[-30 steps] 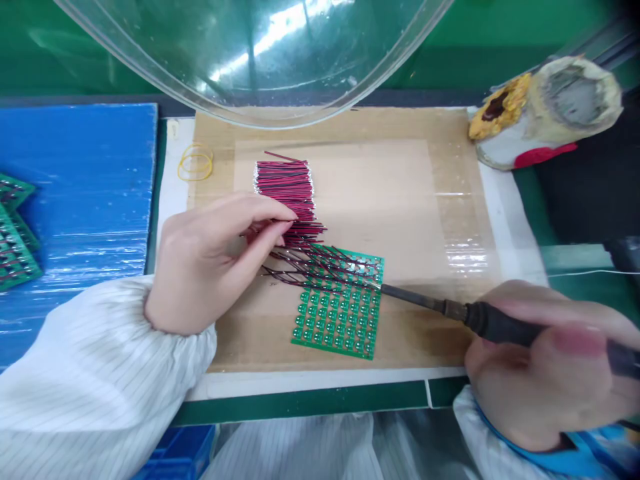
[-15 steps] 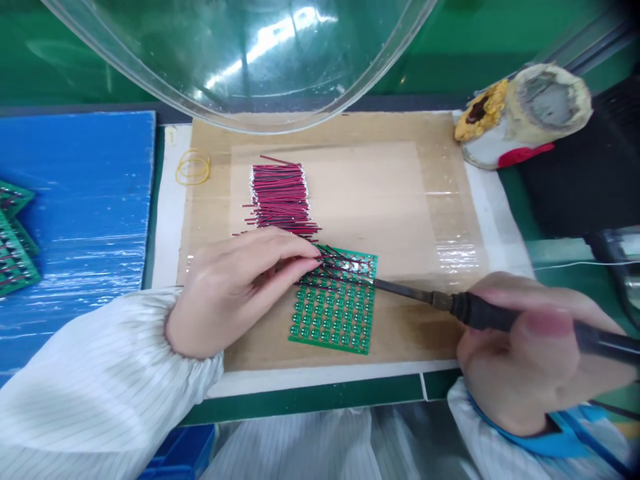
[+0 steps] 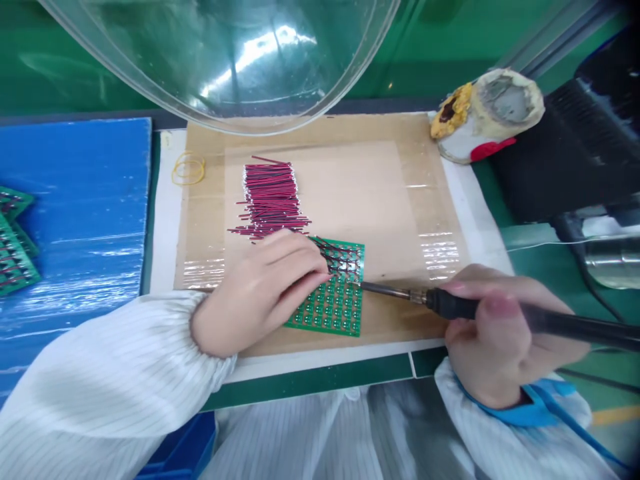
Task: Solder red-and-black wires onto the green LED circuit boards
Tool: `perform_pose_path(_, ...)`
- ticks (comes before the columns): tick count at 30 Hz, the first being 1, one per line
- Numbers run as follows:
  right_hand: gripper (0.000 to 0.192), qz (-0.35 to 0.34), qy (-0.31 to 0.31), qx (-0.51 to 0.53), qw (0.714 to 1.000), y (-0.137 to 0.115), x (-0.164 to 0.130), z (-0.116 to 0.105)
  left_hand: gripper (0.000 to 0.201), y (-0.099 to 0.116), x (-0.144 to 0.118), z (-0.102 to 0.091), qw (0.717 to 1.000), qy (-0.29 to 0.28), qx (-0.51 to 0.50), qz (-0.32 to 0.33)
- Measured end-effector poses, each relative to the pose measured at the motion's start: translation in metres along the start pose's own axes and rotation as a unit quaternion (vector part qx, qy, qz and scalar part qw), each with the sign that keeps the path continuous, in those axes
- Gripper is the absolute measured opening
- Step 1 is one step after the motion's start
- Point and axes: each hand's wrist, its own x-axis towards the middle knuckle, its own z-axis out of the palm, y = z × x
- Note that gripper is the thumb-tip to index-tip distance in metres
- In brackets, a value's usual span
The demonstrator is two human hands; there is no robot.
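Observation:
A green circuit board panel (image 3: 327, 313) with rows of small pads lies on the cardboard, dark wires (image 3: 345, 260) across its upper rows. My left hand (image 3: 270, 287) rests over the board's left side, thumb and fingers pinched on a thin wire that the fingertips mostly hide. In my right hand (image 3: 505, 327) is a soldering iron (image 3: 455, 305), gripped by its black handle. Its tip touches or nearly touches the board near the right edge, just below the wired rows. Beyond my left hand lies a stack of short red-and-black wires (image 3: 273, 193) with bright ends.
Yellow rubber bands (image 3: 189, 168) lie at the mat's upper left. A clear round shield (image 3: 240, 123) hangs over the back. A stained tin (image 3: 493, 117) and a black box (image 3: 545, 153) stand at right. More boards (image 3: 15, 253) lie on a blue sheet (image 3: 90, 200).
My left fingertips have moved slightly right and down on the board, covering more of it. The iron's tip sits slightly lower on the board. The whole view has shifted a little.

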Motion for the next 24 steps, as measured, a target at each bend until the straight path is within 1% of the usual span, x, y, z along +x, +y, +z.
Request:
perform_pose_path(3, 0.014, 0.035, -0.011, -0.006, 0.999, -0.005, -0.0037, 0.0, 0.01, 0.0, 0.0018, 0.0042, 0.999, -0.013, 0.03, -0.016)
perform_pose_path(6, 0.014, 0.061, -0.034, -0.014, 0.997, -0.009, -0.0053, -0.0012, 0.01, 0.0011, 0.0009, 0.0057, 0.999, -0.01, 0.037, -0.024)
perform_pose_path(9, 0.013, 0.058, -0.061, -0.013, 0.996, -0.0095, -0.0051, -0.0027, 0.009, 0.0023, 0.0003, 0.0067, 0.999, -0.008, 0.035, -0.028)
perform_pose_path(13, 0.012, 0.05, -0.079, -0.018, 0.995, -0.0061, -0.0048, -0.0041, 0.009, 0.003, 0.0005, 0.0088, 0.999, -0.003, 0.041, -0.028)
perform_pose_path(19, 0.012, 0.033, -0.132, 0.006, 0.991, -0.0026, -0.005, -0.0082, 0.009, 0.0027, 0.0006, 0.0097, 0.999, -0.011, 0.044, -0.027)
perform_pose_path(22, 0.013, 0.027, -0.125, 0.01, 0.992, -0.0048, -0.0048, -0.0078, 0.009, 0.0028, 0.0005, 0.0094, 0.999, -0.01, 0.037, -0.028)
perform_pose_path(24, 0.014, 0.032, -0.097, -0.001, 0.995, -0.0075, -0.0047, -0.006, 0.01, 0.0029, 0.0004, 0.0094, 0.999, -0.01, 0.035, -0.03)
